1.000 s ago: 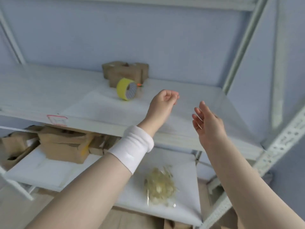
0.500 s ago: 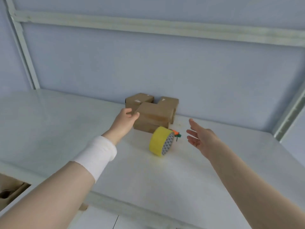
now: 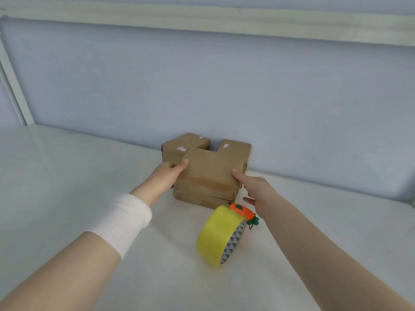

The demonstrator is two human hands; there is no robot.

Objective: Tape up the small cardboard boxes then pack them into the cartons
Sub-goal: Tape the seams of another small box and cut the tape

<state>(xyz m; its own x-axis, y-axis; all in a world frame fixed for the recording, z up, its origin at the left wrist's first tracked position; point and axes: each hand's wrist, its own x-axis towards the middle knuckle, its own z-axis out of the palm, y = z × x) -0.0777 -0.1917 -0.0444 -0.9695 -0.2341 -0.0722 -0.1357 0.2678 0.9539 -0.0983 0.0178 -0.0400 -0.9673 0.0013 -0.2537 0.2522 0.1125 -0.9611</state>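
The left hand (image 3: 167,177) lays its thumb on the left top edge of the near box (image 3: 210,173). Its fingers are hidden, so I cannot tell its grip. The right hand (image 3: 258,190), fingers loosely spread, touches the right corner with its thumb. The box lies between them, long axis left to right, with the tape roll (image 3: 221,234) just nearer.

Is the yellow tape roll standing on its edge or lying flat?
On its edge: the yellow tape roll rests on its rim, core opening facing sideways.
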